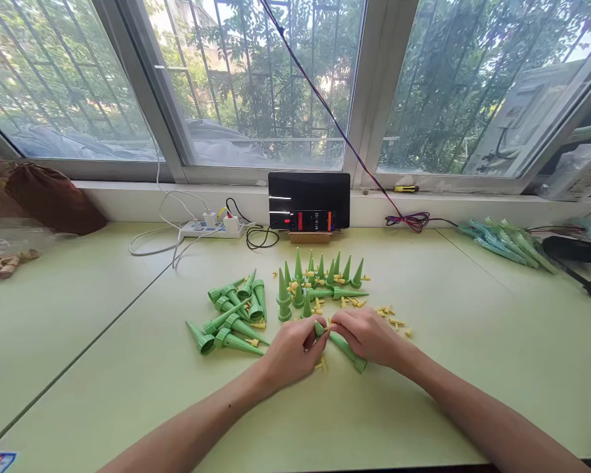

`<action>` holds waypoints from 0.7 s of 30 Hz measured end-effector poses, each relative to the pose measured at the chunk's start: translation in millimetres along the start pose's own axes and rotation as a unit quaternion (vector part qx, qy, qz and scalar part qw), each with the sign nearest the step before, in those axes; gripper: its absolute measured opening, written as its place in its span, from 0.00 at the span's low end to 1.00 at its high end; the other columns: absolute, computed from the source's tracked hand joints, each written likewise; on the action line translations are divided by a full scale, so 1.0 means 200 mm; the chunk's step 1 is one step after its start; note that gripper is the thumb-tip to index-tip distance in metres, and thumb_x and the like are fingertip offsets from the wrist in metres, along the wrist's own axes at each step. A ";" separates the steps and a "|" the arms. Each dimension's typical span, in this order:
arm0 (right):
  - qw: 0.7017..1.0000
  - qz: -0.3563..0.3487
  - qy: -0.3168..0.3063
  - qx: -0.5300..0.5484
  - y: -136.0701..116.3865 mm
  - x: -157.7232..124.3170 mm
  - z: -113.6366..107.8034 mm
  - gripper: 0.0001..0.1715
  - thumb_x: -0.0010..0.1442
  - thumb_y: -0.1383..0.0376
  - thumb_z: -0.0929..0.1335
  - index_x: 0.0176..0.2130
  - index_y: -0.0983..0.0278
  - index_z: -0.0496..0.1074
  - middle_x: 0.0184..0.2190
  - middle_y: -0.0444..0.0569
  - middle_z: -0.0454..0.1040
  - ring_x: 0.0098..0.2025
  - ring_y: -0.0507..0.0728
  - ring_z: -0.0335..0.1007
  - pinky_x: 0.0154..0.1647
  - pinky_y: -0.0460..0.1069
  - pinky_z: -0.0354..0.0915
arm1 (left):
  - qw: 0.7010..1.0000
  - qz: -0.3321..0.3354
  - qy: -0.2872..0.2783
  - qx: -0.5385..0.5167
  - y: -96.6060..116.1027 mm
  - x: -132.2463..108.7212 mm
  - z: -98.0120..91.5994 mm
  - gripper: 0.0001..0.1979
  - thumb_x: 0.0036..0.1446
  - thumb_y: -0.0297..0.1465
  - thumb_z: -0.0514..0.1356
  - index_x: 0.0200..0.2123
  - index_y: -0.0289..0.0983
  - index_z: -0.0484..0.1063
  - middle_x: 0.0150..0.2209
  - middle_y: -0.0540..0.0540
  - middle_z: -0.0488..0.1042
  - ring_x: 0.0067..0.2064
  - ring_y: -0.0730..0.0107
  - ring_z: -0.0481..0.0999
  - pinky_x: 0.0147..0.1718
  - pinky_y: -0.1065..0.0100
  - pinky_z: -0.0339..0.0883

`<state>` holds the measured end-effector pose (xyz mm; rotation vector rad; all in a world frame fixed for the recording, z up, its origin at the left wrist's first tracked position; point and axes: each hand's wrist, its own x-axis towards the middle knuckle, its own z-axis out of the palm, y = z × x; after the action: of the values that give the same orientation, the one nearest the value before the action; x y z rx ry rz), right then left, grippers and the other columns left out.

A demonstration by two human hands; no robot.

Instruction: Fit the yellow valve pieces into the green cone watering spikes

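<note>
Both hands meet at the middle of the pale green table [423, 394]. My left hand [295, 351] is closed around the tip end of a green plastic cone spike [347, 351], with small yellow pieces under its fingers. My right hand [369, 335] is pinched on the same spike from above, at a small yellow part near its tip. The spike lies slanted, wide end toward me. Left of the hands lies a pile of green spikes [234, 315] on their sides. Behind the hands several spikes stand upright [320, 276] among scattered yellow pieces [394, 318].
A dark tablet [309, 197] with a phone [311, 221] on a stand leans at the window sill. A white power strip [209, 228] with cables lies left of it. A brown bag [54, 197] sits far left; bagged green items [507, 242] lie far right.
</note>
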<state>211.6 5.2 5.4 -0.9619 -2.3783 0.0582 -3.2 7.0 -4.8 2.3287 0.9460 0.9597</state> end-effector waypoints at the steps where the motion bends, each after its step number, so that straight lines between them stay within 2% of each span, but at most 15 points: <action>1: 1.000 0.000 -0.003 0.000 0.00 0.00 0.00 0.22 0.76 0.61 0.56 0.32 0.63 0.67 0.25 0.46 0.69 0.25 0.53 0.59 0.28 0.48 0.49 | 1.000 0.003 0.002 0.007 0.00 0.00 0.00 0.06 0.66 0.30 0.56 0.34 0.38 0.69 0.23 0.54 0.68 0.23 0.75 0.63 0.25 0.72 0.55; 6: 1.000 0.004 0.000 0.011 -0.01 0.00 -0.01 0.17 0.75 0.63 0.58 0.35 0.63 0.69 0.28 0.47 0.70 0.27 0.53 0.61 0.29 0.48 0.51 | 0.999 0.003 -0.003 0.035 0.03 0.00 0.00 0.07 0.65 0.29 0.56 0.34 0.37 0.70 0.19 0.56 0.61 0.21 0.75 0.61 0.24 0.73 0.56; 18: 0.999 -0.013 -0.034 0.025 -0.01 -0.01 -0.04 0.06 0.69 0.66 0.63 0.40 0.63 0.70 0.31 0.47 0.71 0.30 0.54 0.63 0.31 0.47 0.54 | 0.999 -0.002 0.011 0.049 0.03 -0.01 0.01 0.08 0.61 0.28 0.56 0.28 0.38 0.65 0.18 0.56 0.60 0.20 0.76 0.60 0.24 0.74 0.55; 21: 0.999 -0.019 -0.033 0.020 -0.01 -0.01 -0.03 0.07 0.69 0.66 0.64 0.39 0.63 0.70 0.31 0.47 0.71 0.30 0.54 0.62 0.31 0.47 0.55 | 0.999 -0.001 0.015 0.044 0.03 -0.01 0.02 0.10 0.61 0.28 0.56 0.26 0.38 0.63 0.18 0.56 0.59 0.20 0.77 0.59 0.23 0.74 0.54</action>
<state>215.2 2.4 10.6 -0.9089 -2.4462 0.1247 0.9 0.7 -3.7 2.3905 1.0215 0.9721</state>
